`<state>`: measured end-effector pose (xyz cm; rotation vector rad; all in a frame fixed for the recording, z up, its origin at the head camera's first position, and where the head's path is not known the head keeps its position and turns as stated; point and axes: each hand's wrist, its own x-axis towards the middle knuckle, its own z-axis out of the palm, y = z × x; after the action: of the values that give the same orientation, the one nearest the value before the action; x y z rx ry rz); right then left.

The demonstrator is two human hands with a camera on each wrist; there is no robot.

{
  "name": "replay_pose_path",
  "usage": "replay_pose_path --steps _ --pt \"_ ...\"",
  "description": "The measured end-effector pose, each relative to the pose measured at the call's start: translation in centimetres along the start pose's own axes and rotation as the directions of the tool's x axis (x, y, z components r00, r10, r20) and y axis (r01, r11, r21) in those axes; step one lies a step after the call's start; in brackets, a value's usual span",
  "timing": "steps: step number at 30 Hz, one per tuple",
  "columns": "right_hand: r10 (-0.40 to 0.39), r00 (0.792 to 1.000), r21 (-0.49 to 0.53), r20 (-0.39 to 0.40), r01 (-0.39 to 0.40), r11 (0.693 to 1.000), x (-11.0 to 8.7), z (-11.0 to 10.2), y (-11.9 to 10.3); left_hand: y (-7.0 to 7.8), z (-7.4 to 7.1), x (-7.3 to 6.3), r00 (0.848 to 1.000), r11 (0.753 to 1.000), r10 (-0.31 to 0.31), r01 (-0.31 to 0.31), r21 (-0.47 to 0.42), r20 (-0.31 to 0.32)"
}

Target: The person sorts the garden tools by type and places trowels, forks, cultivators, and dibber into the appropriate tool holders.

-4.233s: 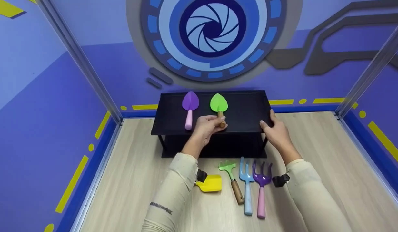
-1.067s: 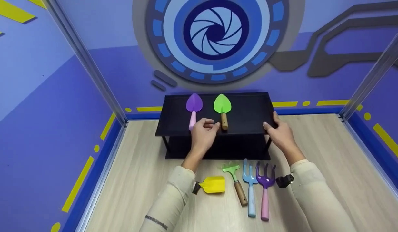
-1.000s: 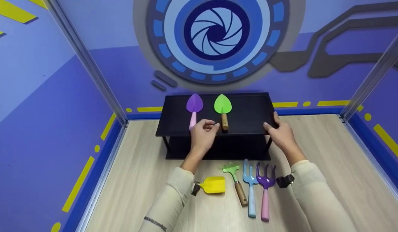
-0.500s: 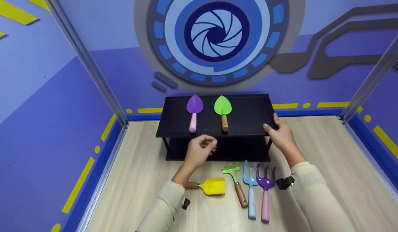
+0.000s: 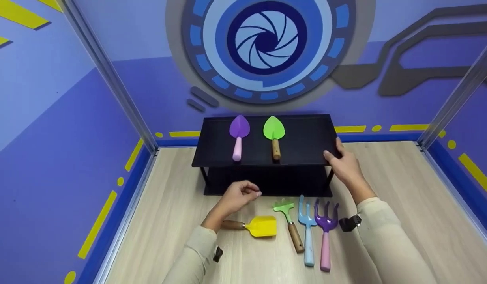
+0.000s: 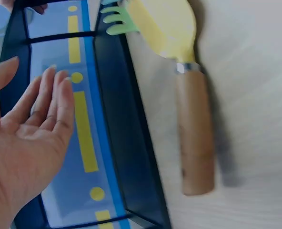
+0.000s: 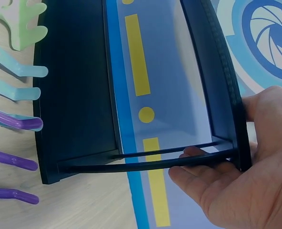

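My left hand (image 5: 235,198) holds nothing; it hovers in front of the black two-tier rack (image 5: 302,142), its fingers loosely bent. Below it lies a yellow hand shovel (image 5: 263,227) with a wooden handle (image 6: 196,133), apart from the hand. My right hand (image 5: 348,167) grips the rack's top tier at its right end, thumb on top and fingers beneath, near the side bar (image 7: 146,165). On the top tier lie a purple trowel (image 5: 239,128) with a pink handle and a green trowel (image 5: 274,127) with a wooden handle, side by side, blades toward the wall.
Right of the shovel, on the wooden floor (image 5: 168,221), lie a small green rake (image 5: 295,236), a light blue hand fork (image 5: 308,236) and a purple hand fork (image 5: 325,248). The blue patterned wall (image 5: 148,86) stands close behind the rack.
My left hand has let go of the green trowel, leaving it on the top tier, and drawn back toward me and down. My right hand keeps its grip on the rack.
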<state>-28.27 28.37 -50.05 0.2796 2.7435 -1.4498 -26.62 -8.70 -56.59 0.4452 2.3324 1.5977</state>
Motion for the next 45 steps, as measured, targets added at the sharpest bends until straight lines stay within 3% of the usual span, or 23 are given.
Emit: replay_pose_path --steps 5,12,18,22,27,33,36,40,45 --pt "0.0 1.0 -0.006 -0.002 0.0 1.0 -0.1 -0.1 0.0 -1.6 -0.6 -1.0 0.991 0.993 -0.096 0.089 0.083 0.091" --pt "-0.003 1.0 -0.006 -0.016 0.003 1.0 -0.2 0.0 0.2 -3.1 -1.2 -2.0 0.963 0.968 -0.207 0.176 0.179 0.175" --pt "-0.007 1.0 0.0 -0.019 0.007 1.0 -0.1 0.3 0.3 -4.3 -1.8 -2.8 0.957 0.96 -0.212 0.166 0.224 0.2" --pt "-0.009 0.999 0.007 -0.031 0.01 1.0 -0.2 0.3 0.2 -4.5 -2.2 -3.3 0.949 0.95 -0.247 0.197 0.244 0.196" --pt "-0.011 0.999 0.0 -0.038 0.011 1.0 -0.1 0.2 0.2 -4.1 -2.4 -3.9 0.936 0.905 -0.313 0.242 0.351 0.16" --pt "-0.009 0.999 0.007 -0.039 0.01 1.0 0.0 0.3 0.4 -3.1 -2.4 -4.3 0.904 0.823 -0.397 0.275 0.497 0.157" --pt "-0.009 0.999 0.015 -0.035 0.01 1.0 -0.1 0.3 0.5 -2.9 -2.3 -4.5 0.889 0.796 -0.424 0.276 0.538 0.172" --pt "-0.005 1.0 0.017 -0.025 0.005 1.0 -0.2 0.3 0.4 -3.0 -2.3 -4.7 0.864 0.807 -0.44 0.261 0.529 0.244" --pt "-0.01 1.0 0.021 -0.017 0.01 1.0 -0.2 0.3 0.2 -3.2 -2.5 -4.3 0.816 0.829 -0.454 0.238 0.506 0.358"
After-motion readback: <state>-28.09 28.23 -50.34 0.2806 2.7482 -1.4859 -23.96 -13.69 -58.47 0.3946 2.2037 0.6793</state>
